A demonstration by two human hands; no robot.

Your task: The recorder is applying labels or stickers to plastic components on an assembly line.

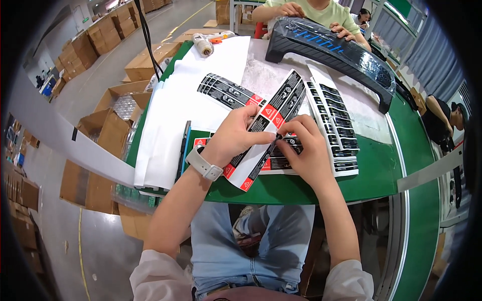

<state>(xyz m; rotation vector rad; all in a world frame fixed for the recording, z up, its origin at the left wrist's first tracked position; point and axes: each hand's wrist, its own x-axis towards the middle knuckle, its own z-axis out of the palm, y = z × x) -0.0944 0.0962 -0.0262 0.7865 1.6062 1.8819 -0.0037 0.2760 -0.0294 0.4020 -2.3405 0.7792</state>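
Note:
My left hand (233, 136) is closed on a sheet of black and red warning labels (286, 103), thumb on top, holding it tilted above the green table. At the sheet's right edge, the thumb and fingers of my right hand (305, 148) pinch together on what looks like a black label at its corner; the fingertips partly hide it. Under and beyond my hands lie more label sheets (228, 90), some with red parts. Just right of my right hand lie strips of black and white labels (339, 118).
White paper sheets (175, 113) cover the table's left side, with a tape roll (203, 45) on top. Across the table (371, 175), a person's hands rest on a large black curved part (331, 50) wrapped in film. Cardboard boxes (108, 130) stand on the floor at left.

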